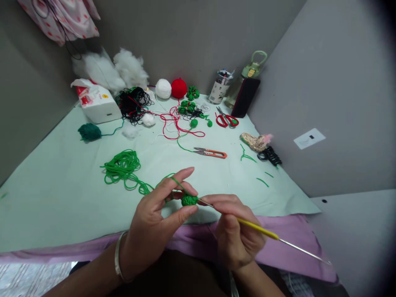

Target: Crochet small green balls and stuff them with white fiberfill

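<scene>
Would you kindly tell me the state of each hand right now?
Left hand: closed, pinching the green crochet piece.
Right hand: closed, holding the yellow-handled crochet hook.

One head view — yours, facing forward and down
From above, you look closely over your hands [150,216], across the counter [62,198] to the grey wall [173,37].

Matte dark-grey back wall [182,37], dark-grey L wall [18,82], lighter grey R wall [340,82] w/ white rect. card [309,138] on it. Pale mint-green tablecloth [62,206], lilac-pink fabric [291,233] along near edge. Pale-grey flat surface [365,235] at R w/ small round dark spot [324,201]. Pink cloth w/ red dots [69,20] hangs upper L. Pale striped patch [34,274] lower L, can't tell if floor. Light soft, R side brighter.
</scene>
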